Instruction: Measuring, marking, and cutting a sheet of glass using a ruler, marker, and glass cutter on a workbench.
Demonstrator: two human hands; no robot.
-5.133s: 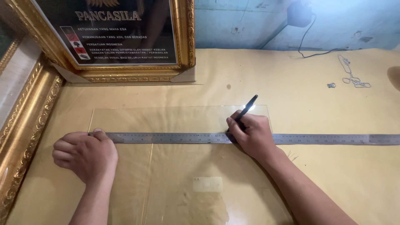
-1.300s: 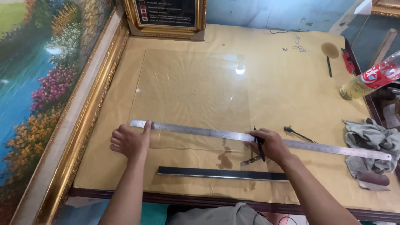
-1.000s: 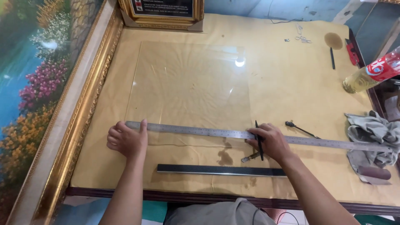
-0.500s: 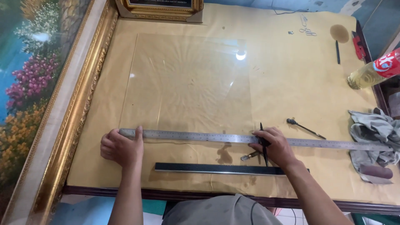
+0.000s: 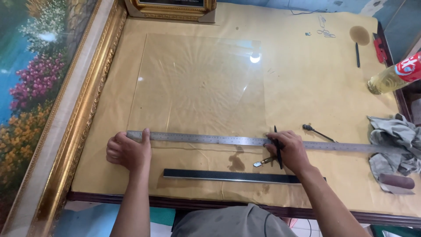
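A clear glass sheet (image 5: 197, 83) lies flat on the brown-paper-covered table (image 5: 307, 87). A long steel ruler (image 5: 210, 139) runs across the sheet's near edge. My left hand (image 5: 127, 151) presses the ruler's left end with thumb and fingers. My right hand (image 5: 289, 151) rests on the ruler near the glass's right corner and holds a black pen (image 5: 277, 147) between its fingers. A small metal-tipped tool (image 5: 262, 163) lies on the paper just left of that hand.
A black flat bar (image 5: 228, 176) lies near the front edge. A grey rag (image 5: 394, 145) and a bottle of yellow liquid (image 5: 392, 74) sit at the right. A gold-framed painting (image 5: 48, 101) leans along the left. Another framed picture (image 5: 171, 6) stands at the back.
The view has shifted lower over the table. Both hands stay on the ruler at the glass's near edge, with the pen still in my right hand.
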